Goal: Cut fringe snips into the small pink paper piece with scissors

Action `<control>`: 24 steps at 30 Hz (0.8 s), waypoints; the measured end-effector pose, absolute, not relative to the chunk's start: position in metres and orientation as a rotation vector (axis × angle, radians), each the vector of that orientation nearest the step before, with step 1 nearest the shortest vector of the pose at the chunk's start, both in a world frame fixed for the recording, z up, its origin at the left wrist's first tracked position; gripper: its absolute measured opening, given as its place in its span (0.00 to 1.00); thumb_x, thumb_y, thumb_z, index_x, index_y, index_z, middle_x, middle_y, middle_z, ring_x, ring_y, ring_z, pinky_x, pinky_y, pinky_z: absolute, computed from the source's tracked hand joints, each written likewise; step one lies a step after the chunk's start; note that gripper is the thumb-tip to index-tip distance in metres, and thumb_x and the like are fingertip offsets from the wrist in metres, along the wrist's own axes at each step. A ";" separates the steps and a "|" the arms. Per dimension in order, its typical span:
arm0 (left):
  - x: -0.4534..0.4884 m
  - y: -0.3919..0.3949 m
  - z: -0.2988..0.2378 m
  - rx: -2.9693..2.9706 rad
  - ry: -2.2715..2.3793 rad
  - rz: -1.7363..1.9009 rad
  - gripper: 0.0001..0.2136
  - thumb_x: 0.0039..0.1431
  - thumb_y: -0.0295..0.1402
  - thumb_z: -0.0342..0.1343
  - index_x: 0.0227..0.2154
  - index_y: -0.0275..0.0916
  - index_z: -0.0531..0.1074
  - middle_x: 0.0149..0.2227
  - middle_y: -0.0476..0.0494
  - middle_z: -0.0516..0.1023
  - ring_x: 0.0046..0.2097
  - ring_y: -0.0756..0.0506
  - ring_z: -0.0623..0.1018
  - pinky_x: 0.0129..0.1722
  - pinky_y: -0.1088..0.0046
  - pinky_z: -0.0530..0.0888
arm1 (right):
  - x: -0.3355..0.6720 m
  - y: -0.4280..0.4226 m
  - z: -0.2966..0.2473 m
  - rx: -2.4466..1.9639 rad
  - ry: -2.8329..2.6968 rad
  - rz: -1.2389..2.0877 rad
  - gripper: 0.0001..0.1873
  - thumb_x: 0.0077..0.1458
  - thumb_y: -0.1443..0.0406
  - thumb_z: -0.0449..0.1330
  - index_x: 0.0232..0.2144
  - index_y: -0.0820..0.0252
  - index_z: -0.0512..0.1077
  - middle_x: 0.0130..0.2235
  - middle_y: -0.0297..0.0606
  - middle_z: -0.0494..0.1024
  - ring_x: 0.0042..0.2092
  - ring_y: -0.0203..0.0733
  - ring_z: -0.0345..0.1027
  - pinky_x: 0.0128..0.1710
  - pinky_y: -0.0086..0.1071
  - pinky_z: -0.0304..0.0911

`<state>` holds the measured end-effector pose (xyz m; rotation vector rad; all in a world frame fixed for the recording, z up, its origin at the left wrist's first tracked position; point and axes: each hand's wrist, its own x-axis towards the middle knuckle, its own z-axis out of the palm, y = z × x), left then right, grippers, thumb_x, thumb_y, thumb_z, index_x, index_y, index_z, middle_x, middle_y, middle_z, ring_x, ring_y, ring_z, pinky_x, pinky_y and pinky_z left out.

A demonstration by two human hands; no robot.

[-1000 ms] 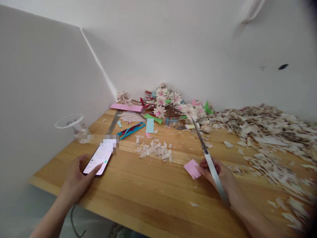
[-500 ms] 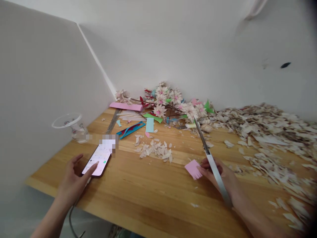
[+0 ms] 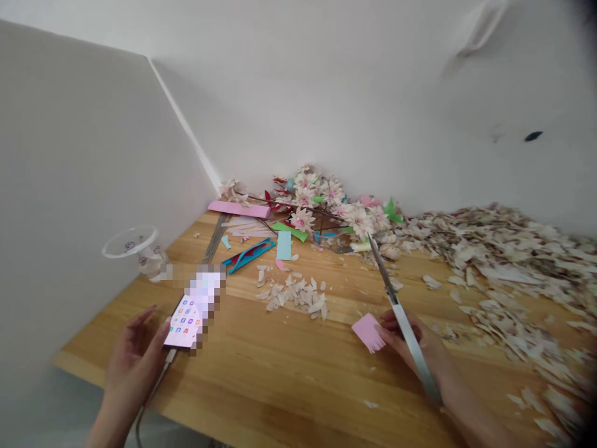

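Note:
My left hand (image 3: 135, 354) is beside the lit smartphone (image 3: 189, 317), its thumb at the phone's left edge and its other fingers apart. The screen displays rows of app icons, and part of the phone is blurred out. A charging cable (image 3: 163, 373) runs from its lower end. In my right hand (image 3: 415, 342), a small pink paper piece (image 3: 367, 331) with a fringed edge is pinched between thumb and fingers. The same hand carries metal scissors (image 3: 396, 305), blades pointing away and the long handle lying across the hand.
White flowers with pink centres (image 3: 305, 193) lie at the back, beside a pink paper roll (image 3: 240, 209). Loose pale petals (image 3: 298, 295) are mid-table, and a large heap of dry husks (image 3: 504, 249) covers the right. A clear plastic cup (image 3: 152, 261) stands at the left wall.
My left thumb has moved off the screen to the phone's left edge. The display has switched to app icons. My right hand keeps its hold, and the view has tilted slightly.

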<state>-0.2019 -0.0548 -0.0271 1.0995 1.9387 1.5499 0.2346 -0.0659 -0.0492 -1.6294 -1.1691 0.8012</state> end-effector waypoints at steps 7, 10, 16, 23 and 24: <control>-0.192 -0.056 -0.010 0.906 1.790 1.640 0.20 0.40 0.43 0.62 0.36 0.41 0.66 0.51 0.39 0.69 0.58 0.34 0.63 0.59 0.52 0.57 | 0.238 -0.064 -0.055 -1.651 -1.105 0.793 0.13 0.37 0.58 0.65 0.28 0.53 0.69 0.27 0.34 0.76 0.31 0.46 0.72 0.30 0.37 0.70; -0.192 -0.054 -0.010 0.958 1.776 1.658 0.18 0.41 0.46 0.61 0.32 0.41 0.66 0.51 0.38 0.69 0.59 0.33 0.63 0.59 0.50 0.56 | 0.239 -0.062 -0.055 -1.643 -1.085 0.800 0.13 0.36 0.58 0.65 0.27 0.53 0.69 0.27 0.35 0.75 0.31 0.45 0.71 0.30 0.36 0.69; -0.204 -0.043 -0.018 1.059 1.693 1.641 0.21 0.42 0.51 0.60 0.33 0.41 0.66 0.51 0.41 0.68 0.59 0.35 0.62 0.59 0.51 0.56 | 0.237 -0.059 -0.044 -1.679 -1.030 0.798 0.16 0.31 0.57 0.66 0.25 0.53 0.69 0.26 0.35 0.75 0.31 0.45 0.71 0.31 0.36 0.68; -0.208 -0.035 -0.014 1.268 1.662 1.563 0.15 0.51 0.46 0.55 0.37 0.42 0.67 0.50 0.42 0.69 0.57 0.39 0.65 0.59 0.54 0.57 | 0.215 -0.073 -0.039 -1.709 -0.921 0.901 0.20 0.34 0.50 0.65 0.26 0.54 0.67 0.14 0.24 0.65 0.10 0.29 0.47 0.08 0.27 0.45; -0.200 -0.037 -0.010 1.349 1.670 1.543 0.14 0.52 0.44 0.55 0.38 0.42 0.67 0.50 0.42 0.69 0.57 0.39 0.65 0.58 0.53 0.58 | 0.209 -0.075 -0.039 -1.683 -0.911 0.949 0.21 0.35 0.48 0.64 0.27 0.55 0.67 0.14 0.24 0.64 0.10 0.29 0.46 0.08 0.27 0.44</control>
